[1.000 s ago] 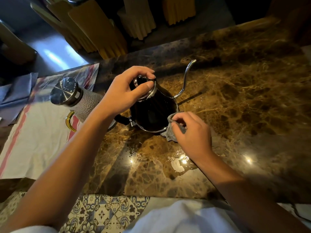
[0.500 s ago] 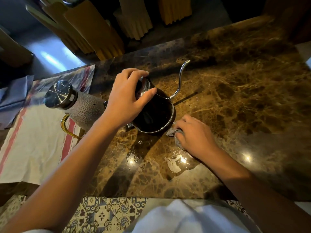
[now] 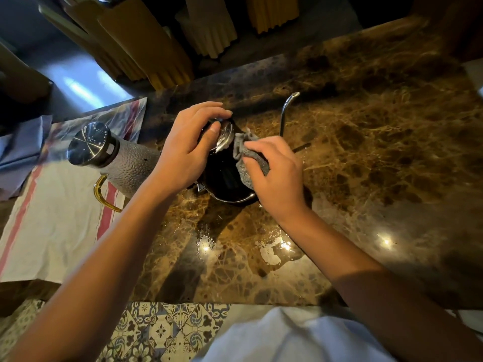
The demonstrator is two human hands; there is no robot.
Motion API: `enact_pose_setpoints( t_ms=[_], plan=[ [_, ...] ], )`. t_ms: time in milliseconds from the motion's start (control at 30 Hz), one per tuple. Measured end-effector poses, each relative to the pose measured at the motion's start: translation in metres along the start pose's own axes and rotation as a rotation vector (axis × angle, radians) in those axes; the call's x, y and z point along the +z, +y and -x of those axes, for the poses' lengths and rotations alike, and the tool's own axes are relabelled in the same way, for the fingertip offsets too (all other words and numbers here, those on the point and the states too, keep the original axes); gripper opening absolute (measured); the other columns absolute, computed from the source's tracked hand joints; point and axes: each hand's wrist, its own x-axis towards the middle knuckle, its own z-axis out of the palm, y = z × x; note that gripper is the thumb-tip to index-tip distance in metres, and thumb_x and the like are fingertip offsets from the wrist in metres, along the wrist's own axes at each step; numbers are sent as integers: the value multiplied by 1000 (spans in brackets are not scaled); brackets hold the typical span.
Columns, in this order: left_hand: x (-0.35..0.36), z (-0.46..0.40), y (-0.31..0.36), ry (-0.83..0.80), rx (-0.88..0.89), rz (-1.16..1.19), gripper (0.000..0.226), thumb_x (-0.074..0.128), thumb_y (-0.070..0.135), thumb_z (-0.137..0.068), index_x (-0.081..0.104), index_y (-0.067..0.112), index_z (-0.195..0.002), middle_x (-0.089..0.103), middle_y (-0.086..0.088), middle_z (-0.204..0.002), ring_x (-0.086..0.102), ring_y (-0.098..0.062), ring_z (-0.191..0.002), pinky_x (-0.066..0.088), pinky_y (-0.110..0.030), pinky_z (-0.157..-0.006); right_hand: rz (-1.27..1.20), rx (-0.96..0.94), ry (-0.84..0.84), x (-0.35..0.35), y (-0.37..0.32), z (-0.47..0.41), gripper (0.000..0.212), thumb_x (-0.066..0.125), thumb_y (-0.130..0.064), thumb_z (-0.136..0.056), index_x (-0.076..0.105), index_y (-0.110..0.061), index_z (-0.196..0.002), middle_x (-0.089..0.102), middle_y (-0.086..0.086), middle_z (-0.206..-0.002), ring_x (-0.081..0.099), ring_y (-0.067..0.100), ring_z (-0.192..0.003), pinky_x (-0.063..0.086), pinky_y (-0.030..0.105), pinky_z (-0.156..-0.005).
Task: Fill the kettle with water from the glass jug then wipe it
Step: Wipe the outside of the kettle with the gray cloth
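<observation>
Brown marble surface [image 3: 379, 158], glossy, gold veining, with bright light glints and a small wet patch [image 3: 271, 253] near the front edge. White towel with red stripes [image 3: 55, 226] spread over its left end. Folded blue-grey fabric [image 3: 19, 152] at far left, partly beyond the towel. Yellow wooden slatted pieces [image 3: 146, 48] along the top, behind the surface. Patterned blue-and-white tiles [image 3: 162, 333] below the front edge. White garment [image 3: 287, 340] at the bottom.

The kettle [image 3: 222, 178] is showing glossy black sides and a polished metal spout; the cloth [image 3: 252, 163] is looking grey and nubbly. The jug [image 3: 130, 163] is appearing pebbled, perhaps frosted glass, with a shiny metal lid. The marble counter [image 3: 366, 152] is gleaming.
</observation>
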Motion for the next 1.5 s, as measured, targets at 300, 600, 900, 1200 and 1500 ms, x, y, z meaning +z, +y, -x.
enact_pose_setpoints(
  t_ms=[300, 600, 900, 1200, 1500],
  plan=[
    [1, 1, 0, -8, 1, -4, 33, 42, 23, -110, 61, 16, -136, 55, 0, -145, 46, -17, -138, 38, -42, -114, 118, 160, -181, -22, 41, 27, 7, 71, -15, -92, 73, -15, -99, 66, -1, -101, 65, 17, -88, 56, 42, -73],
    [1, 0, 6, -31, -27, -2, 37, 51, 40, -106, 57, 23, -138, 52, 5, -147, 44, -14, -139, 39, -44, -114, -214, 753, -116, -23, 61, -37, 13, 72, -25, -91, 79, -32, -83, 79, 9, -96, 73, 42, -98, 58, 62, -88],
    [2, -2, 4, -22, -11, -28, 33, 48, 33, -108, 59, 20, -136, 55, 1, -144, 47, -15, -136, 39, -38, -112, 27, 617, -219, -9, 52, -18, 6, 69, -23, -97, 67, -24, -91, 69, -7, -96, 64, 14, -87, 52, 35, -79],
    [2, -2, 2, -30, -5, -24, 34, 46, 34, -109, 57, 20, -138, 53, 2, -146, 46, -14, -137, 36, -32, -111, 54, 446, -266, -13, 37, 37, 14, 71, -23, -94, 59, -26, -88, 63, -9, -91, 63, 17, -82, 57, 47, -71],
    [-1, -2, 2, -58, 13, -15, 36, 51, 38, -107, 57, 21, -138, 51, 2, -146, 44, -10, -137, 35, -23, -110, -57, 551, -19, 0, 37, -6, 28, 69, -34, -98, 76, -18, -120, 72, -5, -117, 67, 14, -110, 53, 31, -93]
  ],
)
